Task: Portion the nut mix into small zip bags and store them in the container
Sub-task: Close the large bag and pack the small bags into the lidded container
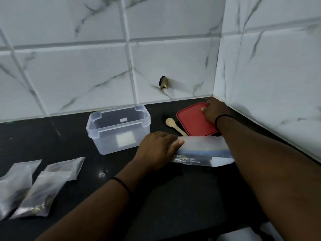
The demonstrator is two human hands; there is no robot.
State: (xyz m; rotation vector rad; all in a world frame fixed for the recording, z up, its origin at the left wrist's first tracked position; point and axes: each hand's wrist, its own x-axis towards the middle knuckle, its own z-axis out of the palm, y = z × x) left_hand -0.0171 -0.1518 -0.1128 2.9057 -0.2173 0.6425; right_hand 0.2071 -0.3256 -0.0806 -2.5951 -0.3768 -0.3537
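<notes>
A clear plastic container point(119, 129) stands open and empty on the black counter at the back. My left hand point(159, 150) rests on the left end of a frosted zip bag point(203, 152) with printed text, its thumb pressed on the bag. My right hand point(215, 110) reaches into the corner and grips the far edge of a red lid point(192, 122) lying flat. A wooden spoon point(175, 126) lies between the container and the lid. Two filled small zip bags point(46, 186) lie at the left front.
Marble-tiled walls meet in a corner at the back right, close behind the red lid. A small dark hole point(163, 82) marks the back wall. The black counter point(173, 197) stretches toward me. A white object point(243, 233) shows at the bottom edge.
</notes>
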